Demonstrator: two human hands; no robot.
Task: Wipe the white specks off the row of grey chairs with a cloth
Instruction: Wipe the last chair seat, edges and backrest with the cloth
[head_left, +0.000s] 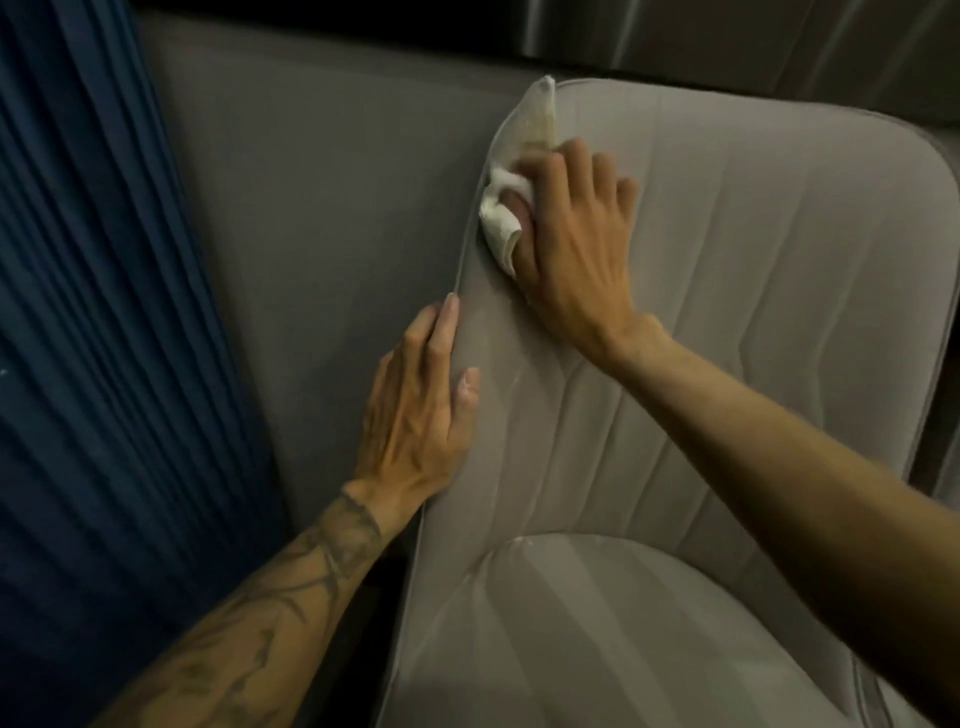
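1. wiping the upper left edge of the chair (701, 322) back is the step in hand: your right hand (566, 234) presses the cloth (498, 218) against the padding just inside the piping, with the grip clenched on the bunched cloth.
2. your left hand (415, 410) lies flat and released along the same edge, lower down, holding nothing; leave it there to brace the back so it does not give under the strokes.
3. stroke along the stitched channels, not across them, so specks are not pushed into the seams.
4. a loose tail of cloth stands up past your fingertips near the top corner; tuck it in or use it to sweep the rounded corner.
5. faint white streaks (511, 384) show just beside your left thumb, and more pale marks (511, 543) lie at the rear rim of the seat; work down to them next.
6. refold to a clean face once the cloth loads up, or you will likely smear.
7. the light is dim, so check each patch from an angle before moving on.
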